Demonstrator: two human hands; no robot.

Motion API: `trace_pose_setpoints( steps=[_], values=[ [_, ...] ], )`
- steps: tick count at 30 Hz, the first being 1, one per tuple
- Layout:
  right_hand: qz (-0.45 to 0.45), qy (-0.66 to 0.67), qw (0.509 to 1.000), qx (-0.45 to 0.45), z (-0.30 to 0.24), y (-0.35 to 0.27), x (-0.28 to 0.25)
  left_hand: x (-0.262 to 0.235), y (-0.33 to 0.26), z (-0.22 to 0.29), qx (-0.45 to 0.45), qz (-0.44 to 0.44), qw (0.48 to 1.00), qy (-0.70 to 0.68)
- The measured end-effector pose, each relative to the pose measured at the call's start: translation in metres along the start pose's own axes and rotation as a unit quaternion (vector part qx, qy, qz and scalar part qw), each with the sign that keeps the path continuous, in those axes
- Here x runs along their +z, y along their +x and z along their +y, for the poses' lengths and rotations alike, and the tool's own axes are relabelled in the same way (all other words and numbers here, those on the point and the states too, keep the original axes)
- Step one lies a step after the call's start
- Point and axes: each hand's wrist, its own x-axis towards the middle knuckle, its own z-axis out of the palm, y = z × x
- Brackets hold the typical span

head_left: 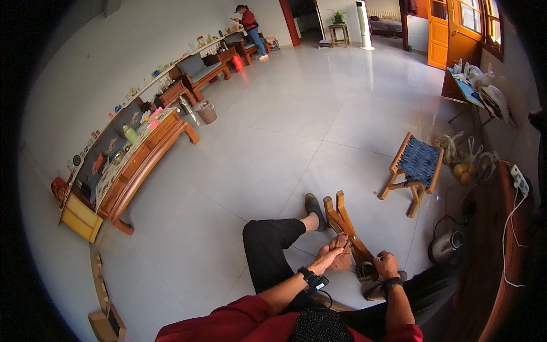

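Wooden stool (357,246), folded, slants between the two hands, over the floor (228,188). Left hand (326,256), closed around a brown cloth (342,260), is at its left side; right hand (387,265) curls at its near end, its grip unclear.

No readable text here tbh; the black wrist gadget (321,285), lower middle of the frame, maybe has a pale marking, too small to read.
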Motion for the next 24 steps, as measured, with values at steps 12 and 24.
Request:
trace_pose_setpoints(
  steps=[12, 24],
  values=[
    [0.115, 0.308, 0.941, -0.077, -0.092, -0.023, -0.158, 0.006, -0.037, 0.091, 0.127, -0.023, 0.986, -0.105],
    [0.191, 0.388, 0.888, -0.154, -0.167, -0.085, -0.232, -0.014, -0.043, 0.074, 0.050, -0.040, 0.993, -0.099]
  ],
)
